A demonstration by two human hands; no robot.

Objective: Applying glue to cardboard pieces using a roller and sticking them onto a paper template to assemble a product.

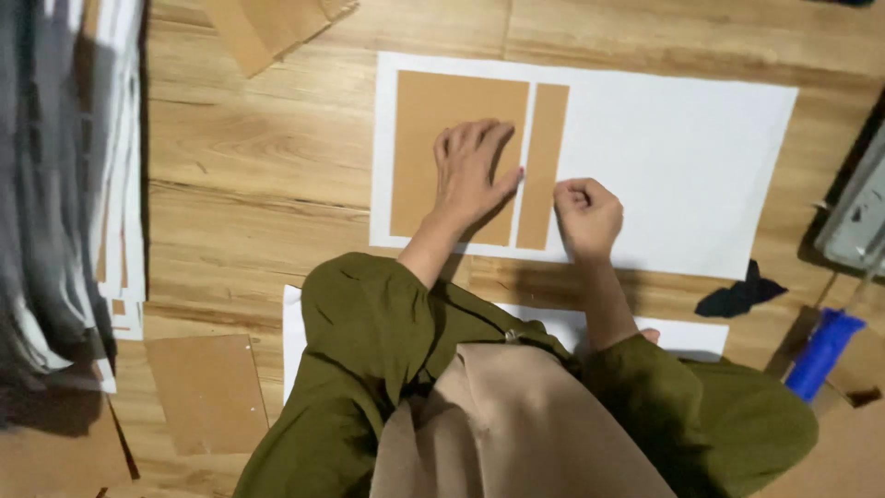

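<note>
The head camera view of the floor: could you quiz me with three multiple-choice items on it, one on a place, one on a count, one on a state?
1. Where does the left hand rest?
A. on the wide brown card
B. on the blue handle
C. on the black scrap

2. How many brown cards lie on the big white sheet?
A. one
B. two
C. four

3. How is the right hand held?
A. flat and spread
B. curled, fingers tucked
C. raised high above the floor

Answers:
1. A, its palm lies flat on the wide brown card.
2. B, that card and the narrow brown strip lie side by side.
3. B, its knuckles are bent beside the strip.
</note>
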